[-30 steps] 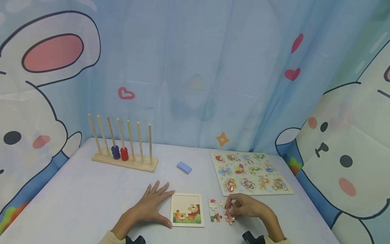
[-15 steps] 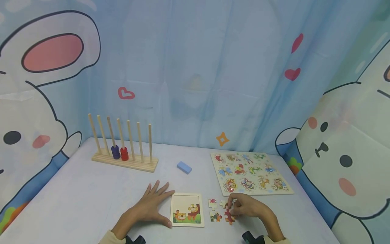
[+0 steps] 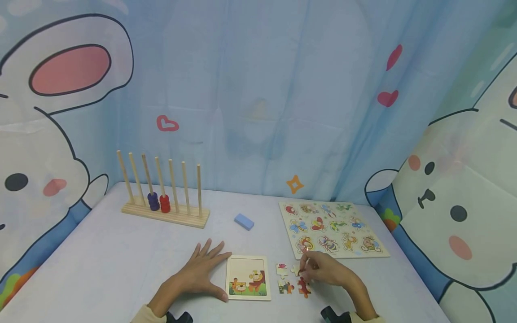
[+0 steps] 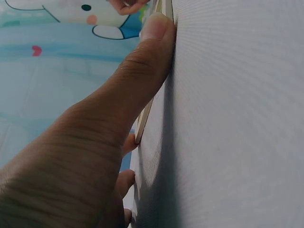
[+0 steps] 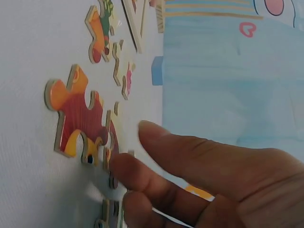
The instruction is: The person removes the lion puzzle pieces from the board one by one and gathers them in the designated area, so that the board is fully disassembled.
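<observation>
The peg rack (image 3: 164, 195) with its blue and red rings stands at the far left of the table (image 3: 101, 251), and the small blue block (image 3: 244, 221) lies near the middle, both where they were a second ago. The left hand (image 3: 202, 273) has not moved: it lies flat with its fingers spread and straight, gripping nothing, its thumb pressed against the left edge of the puzzle tray (image 3: 247, 277), which the left wrist view confirms; that steadies the tray, where only the bottom row of the picture is filled. Just right of the tray lie loose pieces (image 3: 286, 278). The red and orange piece (image 3: 304, 287), which the right hand was pinching and tilting up half a second ago, now lies flat on the table beside them, let go. The right hand (image 3: 323, 272) has shifted slightly away from the person, and its fingertips (image 5: 124, 172) now curl onto the pale piece (image 3: 297, 269) just beyond the red one; the right wrist view shows them touching it, though not yet lifting it clear. I judge that the red piece has been set aside for now and another is being tried for the tray. The insect board (image 3: 333, 229) lies untouched at the far right
</observation>
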The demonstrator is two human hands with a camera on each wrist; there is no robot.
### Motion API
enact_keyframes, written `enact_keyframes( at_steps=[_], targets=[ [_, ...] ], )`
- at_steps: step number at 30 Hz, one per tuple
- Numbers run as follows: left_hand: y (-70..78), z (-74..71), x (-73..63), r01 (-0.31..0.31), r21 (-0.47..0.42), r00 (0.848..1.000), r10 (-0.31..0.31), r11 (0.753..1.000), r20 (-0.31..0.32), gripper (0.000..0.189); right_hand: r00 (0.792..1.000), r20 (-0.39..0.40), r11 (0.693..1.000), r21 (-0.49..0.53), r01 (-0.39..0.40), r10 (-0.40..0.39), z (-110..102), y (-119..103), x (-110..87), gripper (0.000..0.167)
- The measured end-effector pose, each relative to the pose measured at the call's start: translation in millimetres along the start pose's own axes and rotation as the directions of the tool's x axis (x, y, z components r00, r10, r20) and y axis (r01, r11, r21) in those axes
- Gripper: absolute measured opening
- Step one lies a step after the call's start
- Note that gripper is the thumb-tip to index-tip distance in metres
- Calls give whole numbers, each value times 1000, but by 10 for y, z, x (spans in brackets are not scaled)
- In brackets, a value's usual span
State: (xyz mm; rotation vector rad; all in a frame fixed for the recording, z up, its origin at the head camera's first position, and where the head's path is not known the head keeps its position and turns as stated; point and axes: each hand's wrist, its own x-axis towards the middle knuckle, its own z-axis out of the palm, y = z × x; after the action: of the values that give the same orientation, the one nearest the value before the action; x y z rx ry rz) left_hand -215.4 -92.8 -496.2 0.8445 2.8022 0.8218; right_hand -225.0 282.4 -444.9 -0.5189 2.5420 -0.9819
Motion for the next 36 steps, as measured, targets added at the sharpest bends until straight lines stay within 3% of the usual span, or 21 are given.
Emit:
enact_keyframes(
  at_steps=[8, 14, 22, 31, 36],
  targets=[
    [-31, 27, 5, 7, 6, 1000, -7, 1000, 3, 107, 980, -158, 992, -48, 118, -124, 107, -103, 100, 22],
    [-18, 19, 2, 1, 5, 1000, -1, 1000, 3, 107, 956, -201, 977, -67, 205, -214, 310, -228, 224, 24],
    [-5, 4, 6, 1, 22, 1000, -1, 1000, -1, 108, 945, -204, 966, -88, 243, -257, 592, -387, 351, 31],
    [4, -9, 2, -1, 23, 1000, 1, 1000, 3, 107, 955, -164, 954, -214, 210, -247, 759, -463, 434, 43],
    [-2, 6, -3, -4, 19, 1000, 4, 1000, 8, 108, 964, -121, 943, -267, 199, -238, 791, -483, 453, 35]
  ],
)
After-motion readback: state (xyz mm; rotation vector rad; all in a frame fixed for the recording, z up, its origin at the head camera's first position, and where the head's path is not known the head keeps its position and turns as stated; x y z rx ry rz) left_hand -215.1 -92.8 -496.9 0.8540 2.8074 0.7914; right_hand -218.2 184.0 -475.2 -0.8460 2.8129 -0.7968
